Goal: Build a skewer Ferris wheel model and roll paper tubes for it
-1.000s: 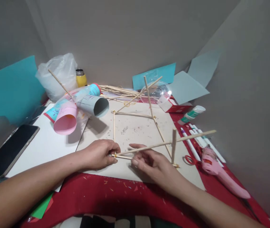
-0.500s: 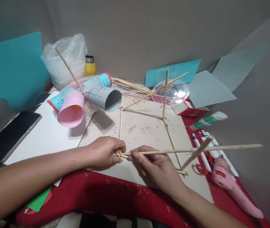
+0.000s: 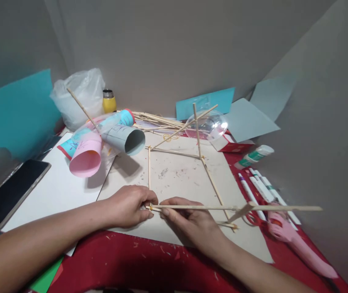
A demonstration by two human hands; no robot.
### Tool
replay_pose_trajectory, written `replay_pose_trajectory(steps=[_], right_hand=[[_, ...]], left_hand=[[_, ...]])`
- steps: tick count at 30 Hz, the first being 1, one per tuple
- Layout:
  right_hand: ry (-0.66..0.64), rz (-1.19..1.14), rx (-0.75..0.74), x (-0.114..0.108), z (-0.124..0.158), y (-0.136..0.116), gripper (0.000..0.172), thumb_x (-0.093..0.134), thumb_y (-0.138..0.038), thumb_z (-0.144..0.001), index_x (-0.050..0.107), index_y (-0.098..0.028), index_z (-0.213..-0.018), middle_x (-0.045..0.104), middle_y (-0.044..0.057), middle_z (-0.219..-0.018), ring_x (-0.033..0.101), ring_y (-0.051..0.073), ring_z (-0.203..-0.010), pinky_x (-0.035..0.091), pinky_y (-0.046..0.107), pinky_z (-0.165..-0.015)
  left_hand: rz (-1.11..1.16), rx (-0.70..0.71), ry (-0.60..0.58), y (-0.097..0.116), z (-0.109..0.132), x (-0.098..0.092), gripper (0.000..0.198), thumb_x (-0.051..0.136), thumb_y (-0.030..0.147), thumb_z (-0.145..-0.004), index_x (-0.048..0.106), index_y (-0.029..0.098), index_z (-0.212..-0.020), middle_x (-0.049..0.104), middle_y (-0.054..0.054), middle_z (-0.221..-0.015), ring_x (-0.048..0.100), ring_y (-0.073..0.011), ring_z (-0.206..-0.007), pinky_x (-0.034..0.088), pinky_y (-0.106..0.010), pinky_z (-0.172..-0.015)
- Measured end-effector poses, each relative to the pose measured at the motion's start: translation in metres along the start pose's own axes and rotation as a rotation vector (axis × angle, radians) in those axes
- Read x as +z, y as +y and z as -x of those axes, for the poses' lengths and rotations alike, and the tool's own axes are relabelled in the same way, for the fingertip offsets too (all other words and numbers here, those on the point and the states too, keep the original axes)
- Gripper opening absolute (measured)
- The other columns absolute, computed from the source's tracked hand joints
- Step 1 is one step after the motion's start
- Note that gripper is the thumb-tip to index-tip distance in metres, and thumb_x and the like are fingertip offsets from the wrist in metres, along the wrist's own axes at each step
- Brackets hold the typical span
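Observation:
A square frame of thin wooden sticks (image 3: 177, 152) lies on a beige board (image 3: 174, 183), its corners bound with what look like rubber bands. Single sticks rise from the corners, such as the upright stick (image 3: 196, 130) at the back right. At the near left corner, my left hand (image 3: 131, 205) pinches the joint where the sticks meet. Beside it, my right hand (image 3: 189, 215) holds a long wooden stick (image 3: 216, 207) between thumb and fingers; that stick slants from this corner toward the right. Another stick (image 3: 243, 211) stands tilted at the near right corner.
On the left are a phone (image 3: 12, 195), a white sheet (image 3: 48, 195) and paper tubes (image 3: 87, 158) on a clear plate. Loose sticks (image 3: 155, 119) and a clear lid (image 3: 207, 125) lie behind. Markers (image 3: 250, 193) and a pink glue gun (image 3: 299, 248) are at the right.
The view has tilted up and shifted slightly right. Both hands keep their grip at the near left corner, and the long stick appears more level than before.

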State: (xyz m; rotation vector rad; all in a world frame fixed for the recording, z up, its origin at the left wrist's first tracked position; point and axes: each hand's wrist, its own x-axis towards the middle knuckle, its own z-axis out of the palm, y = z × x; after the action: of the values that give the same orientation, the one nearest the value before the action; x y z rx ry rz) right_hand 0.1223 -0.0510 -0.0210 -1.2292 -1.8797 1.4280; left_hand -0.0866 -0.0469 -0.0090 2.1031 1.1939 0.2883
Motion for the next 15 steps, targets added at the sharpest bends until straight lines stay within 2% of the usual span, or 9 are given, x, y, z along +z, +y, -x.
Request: replay_pose_trajectory(steps=[2,6,15], right_hand=[[-0.013,0.031,-0.037,-0.0022,-0.0005,0.0016,0.022,0.057,-0.035,-0.087,0.071,-0.018,-0.086,0.069,0.003,-0.079,0.060,0.017,-0.074,0.048,0.026,-0.068],[0.019,0.066,-0.067,-0.0065,-0.0004,0.0056,0.022,0.057,-0.032,-0.086,0.071,-0.016,-0.092,0.068,0.003,-0.077,0.060,0.017,-0.072,0.048,0.027,-0.067],[0.129,0.141,-0.238,-0.0108,-0.0027,0.0013,0.020,0.057,-0.026,-0.084,0.073,-0.015,-0.087,0.074,0.005,-0.079,0.066,0.018,-0.076,0.049,0.025,-0.070]], left_hand=[[-0.002,0.023,0.003,0.0001,0.0009,-0.0010,0.016,0.063,0.020,-0.077,0.067,0.020,-0.093,0.061,0.000,-0.077,0.051,-0.0147,-0.070,0.033,-0.025,-0.062],[0.012,0.012,0.015,0.0012,0.0027,-0.0021,0.018,0.063,0.020,-0.076,0.067,0.020,-0.094,0.060,0.000,-0.078,0.050,-0.0135,-0.069,0.034,-0.024,-0.062],[-0.017,0.009,0.068,0.0063,0.0065,-0.0007,0.017,0.064,0.032,-0.083,0.066,0.017,-0.091,0.056,0.001,-0.077,0.048,-0.0127,-0.070,0.035,-0.024,-0.063]])
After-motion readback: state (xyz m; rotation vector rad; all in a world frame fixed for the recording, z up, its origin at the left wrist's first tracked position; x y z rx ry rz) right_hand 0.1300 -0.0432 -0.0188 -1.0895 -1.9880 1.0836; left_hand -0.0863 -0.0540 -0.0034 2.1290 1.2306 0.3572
